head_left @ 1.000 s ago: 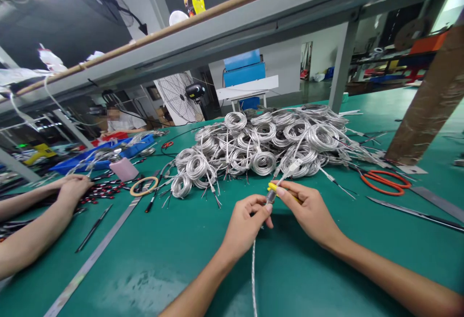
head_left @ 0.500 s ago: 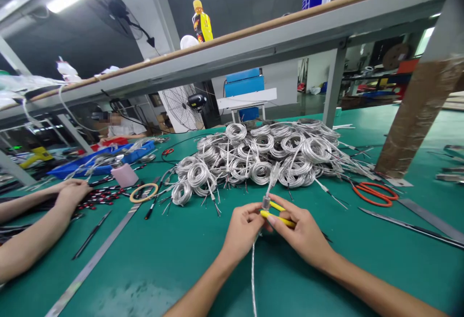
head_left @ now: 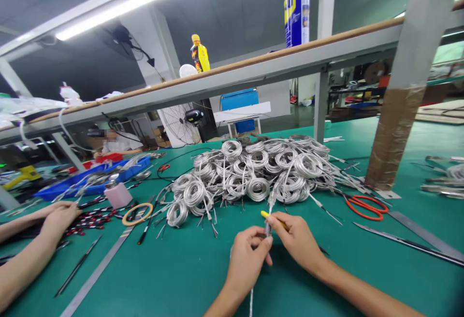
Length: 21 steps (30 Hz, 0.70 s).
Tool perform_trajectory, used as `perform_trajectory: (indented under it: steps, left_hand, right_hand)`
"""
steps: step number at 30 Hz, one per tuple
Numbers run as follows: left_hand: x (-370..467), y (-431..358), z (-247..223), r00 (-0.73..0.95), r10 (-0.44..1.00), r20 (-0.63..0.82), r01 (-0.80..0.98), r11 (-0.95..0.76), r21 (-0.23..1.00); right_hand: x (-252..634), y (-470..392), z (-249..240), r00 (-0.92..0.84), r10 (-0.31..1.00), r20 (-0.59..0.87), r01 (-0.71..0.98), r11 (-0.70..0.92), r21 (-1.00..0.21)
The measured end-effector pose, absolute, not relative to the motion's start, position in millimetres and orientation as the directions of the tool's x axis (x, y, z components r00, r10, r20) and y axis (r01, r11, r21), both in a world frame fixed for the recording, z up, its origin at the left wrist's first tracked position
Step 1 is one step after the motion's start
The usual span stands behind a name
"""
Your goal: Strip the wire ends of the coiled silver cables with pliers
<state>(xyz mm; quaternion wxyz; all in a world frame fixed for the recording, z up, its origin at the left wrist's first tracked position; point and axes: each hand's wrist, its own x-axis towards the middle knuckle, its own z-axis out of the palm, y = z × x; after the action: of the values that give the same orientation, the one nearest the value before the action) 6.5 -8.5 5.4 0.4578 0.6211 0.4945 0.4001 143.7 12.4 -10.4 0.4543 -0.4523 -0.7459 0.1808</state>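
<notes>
My left hand (head_left: 250, 255) pinches a clear-sheathed silvery cable (head_left: 251, 302) between thumb and fingers; its lower length hangs below the hand. A small grey sleeve-like part (head_left: 268, 229) sits on the cable at the fingertips, and a clear connector end (head_left: 271, 199) sticks up above. My right hand (head_left: 299, 239) is closed round a yellow-handled tool (head_left: 265, 214), its thumb and forefinger close against the cable. The palm covers most of the tool, so its exact kind is hidden. Just beyond lies a heap of coiled silvery cables (head_left: 258, 189) with bare wire ends.
Orange-handled scissors (head_left: 368, 207), a pointed blade-like tool (head_left: 402, 241) and a steel ruler (head_left: 427, 235) lie right. Left are a tape roll (head_left: 137, 214), another steel ruler (head_left: 97, 273), a pink bottle (head_left: 118, 194) and a co-worker's arms (head_left: 39, 239). A shelf (head_left: 232, 73) spans above.
The view has tilted up and shifted slightly right. The yellow handles, spread apart before, now look closer together in my right hand, and the fingers of both hands have shifted around the grey part.
</notes>
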Motion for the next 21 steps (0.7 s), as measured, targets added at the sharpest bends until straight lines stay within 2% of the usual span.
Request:
perform_trajectory:
  steps: [5, 10, 12, 14, 17, 21]
  left_hand:
    - [8.2, -11.2, 6.2, 0.082, 0.991, 0.104, 0.146, -0.115, 0.983]
    - [5.9, -10.1, 5.6, 0.009, 0.992, 0.123, 0.064, -0.123, 0.99]
    - [4.3, -8.8, 6.5, -0.04, 0.992, 0.118, 0.007, -0.118, 0.993]
    - [3.7, -8.4, 7.8, -0.05, 0.991, 0.12, -0.017, -0.121, 0.992]
    - [5.4, -9.9, 8.4, 0.019, 0.99, 0.139, 0.038, -0.14, 0.989]
    - [10.8, -12.9, 6.3, 0.08, 0.991, 0.109, 0.166, -0.121, 0.979]
  right_hand:
    - [142.1, 5.5, -2.2, -0.175, 0.837, 0.519, 0.589, 0.511, -0.626]
    - [157.4, -2.5, 3.2, -0.259, 0.823, 0.505, 0.656, 0.534, -0.534]
    - [171.7, -8.5, -2.0, -0.331, 0.81, 0.484, 0.688, 0.558, -0.463]
    - [187.5, -18.1, -10.1, -0.423, 0.79, 0.444, 0.735, 0.585, -0.342]
    - [208.9, -36.5, -19.4, -0.504, 0.778, 0.376, 0.769, 0.602, -0.216]
    - [238.8, -49.4, -18.0, -0.5, 0.775, 0.385, 0.742, 0.613, -0.27]
